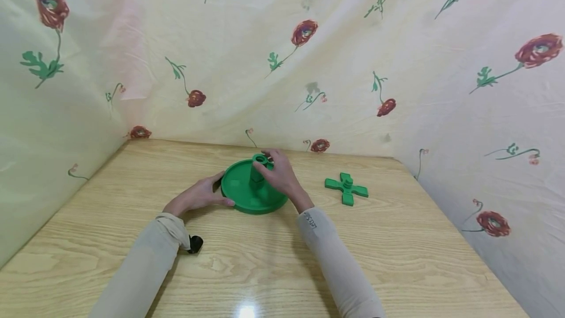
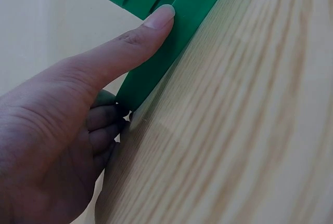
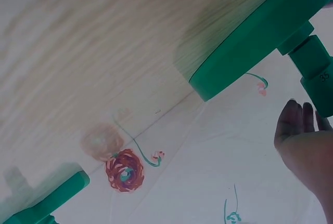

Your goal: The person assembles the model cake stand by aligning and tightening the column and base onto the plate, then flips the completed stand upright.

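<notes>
A round green tray [image 1: 238,192] with a raised rim rests on the table, and an upright green post [image 1: 256,176] stands at its middle. The post has a ring-shaped hollow top and small printed numbers on its side. My left hand [image 1: 204,194] holds the tray's left rim, thumb at the front and fingers round the far side; in the left wrist view the thumb presses the rim wall [image 2: 182,34]. With its fingers around the upper end of the post, my right hand [image 1: 280,173] grips it from the right. The right thumb is hidden in the right wrist view.
A green cross-shaped piece [image 1: 347,189] with a short threaded stub lies on the wooden table [image 1: 247,259] to the right of the tray. A flowered cloth [image 1: 247,63] hangs behind and along both sides. A small black object [image 1: 195,244] sits at the left cuff.
</notes>
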`<state>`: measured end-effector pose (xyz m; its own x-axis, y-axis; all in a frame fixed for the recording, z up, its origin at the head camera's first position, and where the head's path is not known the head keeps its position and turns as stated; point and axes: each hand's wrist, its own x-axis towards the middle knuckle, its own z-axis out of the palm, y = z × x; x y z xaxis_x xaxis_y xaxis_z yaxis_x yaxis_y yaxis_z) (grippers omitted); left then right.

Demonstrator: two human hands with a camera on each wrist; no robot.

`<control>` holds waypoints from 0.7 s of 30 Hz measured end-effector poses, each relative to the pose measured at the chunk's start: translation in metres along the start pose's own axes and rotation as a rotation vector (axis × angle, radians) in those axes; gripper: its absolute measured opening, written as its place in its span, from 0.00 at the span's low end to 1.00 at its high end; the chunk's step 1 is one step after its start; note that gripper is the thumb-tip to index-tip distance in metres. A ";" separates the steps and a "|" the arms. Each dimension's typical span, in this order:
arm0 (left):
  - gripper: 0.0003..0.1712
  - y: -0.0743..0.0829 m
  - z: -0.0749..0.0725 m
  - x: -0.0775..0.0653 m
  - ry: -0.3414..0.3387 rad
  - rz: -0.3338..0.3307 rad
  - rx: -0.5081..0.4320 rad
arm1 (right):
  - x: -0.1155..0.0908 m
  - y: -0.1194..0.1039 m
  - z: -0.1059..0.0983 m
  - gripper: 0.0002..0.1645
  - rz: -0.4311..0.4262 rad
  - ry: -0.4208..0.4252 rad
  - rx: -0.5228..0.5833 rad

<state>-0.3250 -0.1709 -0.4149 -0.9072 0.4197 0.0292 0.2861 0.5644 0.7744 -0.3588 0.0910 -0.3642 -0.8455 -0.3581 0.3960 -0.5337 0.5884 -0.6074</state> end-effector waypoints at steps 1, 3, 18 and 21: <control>0.66 0.000 0.000 0.000 0.000 0.001 0.002 | 0.000 0.000 0.000 0.29 -0.007 0.000 0.006; 0.66 0.000 0.000 0.001 -0.001 0.003 0.005 | -0.001 0.000 0.000 0.28 -0.025 -0.002 0.022; 0.67 -0.001 0.000 0.001 -0.005 0.000 -0.009 | -0.002 -0.001 -0.002 0.28 -0.037 0.003 0.046; 0.66 -0.001 0.000 0.002 -0.005 0.002 -0.014 | -0.001 0.000 -0.001 0.27 -0.056 -0.002 0.036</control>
<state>-0.3266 -0.1707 -0.4160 -0.9052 0.4242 0.0273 0.2831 0.5538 0.7830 -0.3581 0.0923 -0.3643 -0.8143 -0.3909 0.4290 -0.5804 0.5407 -0.6090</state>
